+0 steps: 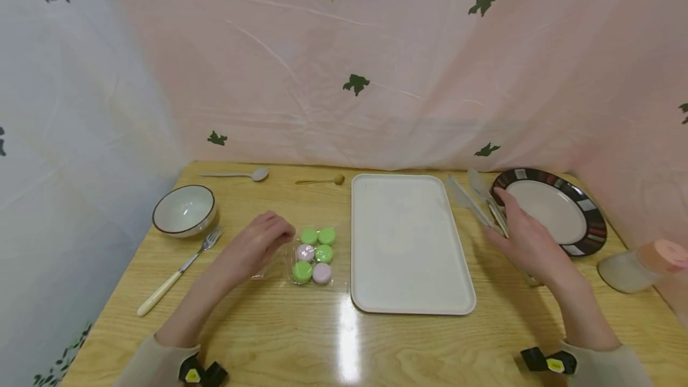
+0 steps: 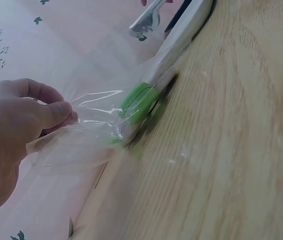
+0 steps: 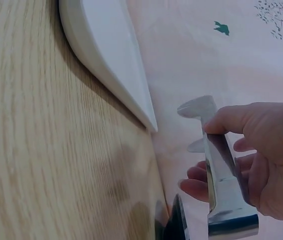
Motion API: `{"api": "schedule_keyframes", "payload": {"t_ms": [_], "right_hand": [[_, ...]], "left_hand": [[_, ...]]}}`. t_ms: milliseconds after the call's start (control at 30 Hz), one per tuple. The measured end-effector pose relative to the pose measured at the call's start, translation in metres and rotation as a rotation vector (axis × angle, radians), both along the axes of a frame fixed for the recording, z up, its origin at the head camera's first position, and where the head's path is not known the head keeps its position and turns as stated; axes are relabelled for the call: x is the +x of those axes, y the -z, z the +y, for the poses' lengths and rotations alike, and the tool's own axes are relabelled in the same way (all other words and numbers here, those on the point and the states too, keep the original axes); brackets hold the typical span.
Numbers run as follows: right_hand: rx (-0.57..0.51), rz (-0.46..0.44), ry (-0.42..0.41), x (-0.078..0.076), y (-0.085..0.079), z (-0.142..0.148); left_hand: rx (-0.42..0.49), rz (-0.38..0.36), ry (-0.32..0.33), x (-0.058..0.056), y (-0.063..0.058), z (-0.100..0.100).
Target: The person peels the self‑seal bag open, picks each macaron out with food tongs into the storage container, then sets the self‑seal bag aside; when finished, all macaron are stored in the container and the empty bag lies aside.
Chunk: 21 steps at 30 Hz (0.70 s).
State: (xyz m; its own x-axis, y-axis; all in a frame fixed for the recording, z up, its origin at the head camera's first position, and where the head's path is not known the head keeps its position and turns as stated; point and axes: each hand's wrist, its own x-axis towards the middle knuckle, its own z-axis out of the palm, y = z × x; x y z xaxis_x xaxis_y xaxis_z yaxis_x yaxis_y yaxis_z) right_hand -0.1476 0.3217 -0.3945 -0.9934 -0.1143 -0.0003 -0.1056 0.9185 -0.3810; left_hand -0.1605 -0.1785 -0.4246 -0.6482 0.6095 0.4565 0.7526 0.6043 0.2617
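Note:
My left hand (image 1: pixel 261 242) pinches the left edge of a clear plastic packet (image 2: pixel 94 112) between thumb and fingers. Inside the packet lie several macarons, some green (image 1: pixel 326 236) and some pale purple (image 1: pixel 322 273). On the right, my right hand (image 1: pixel 529 243) holds metal tongs (image 3: pixel 226 185), thumb on one arm and fingers on the other. The tongs' flat tips are spread apart, with nothing between them, beyond the right edge of the white tray (image 1: pixel 408 243). Part of the tongs' rear is hidden by the hand in the head view.
Beside the right hand is a dark-rimmed plate (image 1: pixel 548 205), with a pink-lidded jar (image 1: pixel 634 267) nearer. At the left are a bowl (image 1: pixel 184 210) and a fork (image 1: pixel 180 273). A spoon (image 1: pixel 236 174) and a small gold-coloured utensil (image 1: pixel 321 181) lie along the back.

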Motion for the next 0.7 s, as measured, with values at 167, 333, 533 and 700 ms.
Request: {"api": "schedule_keyframes", "payload": {"t_ms": [167, 333, 533, 700], "right_hand": [[0.016, 0.011, -0.034, 0.000, -0.007, -0.009], [0.029, 0.020, -0.092, -0.003, -0.017, -0.029], [0.011, 0.019, -0.195, -0.009, -0.023, -0.056], [-0.003, 0.057, -0.304, -0.016, -0.026, -0.078]], "left_hand": [[0.031, -0.011, 0.015, -0.001, -0.002, 0.001], [0.020, 0.003, 0.038, -0.004, -0.009, 0.001], [-0.017, -0.005, 0.023, -0.006, -0.019, 0.002], [-0.044, -0.003, 0.000, -0.006, -0.021, 0.003]]}}
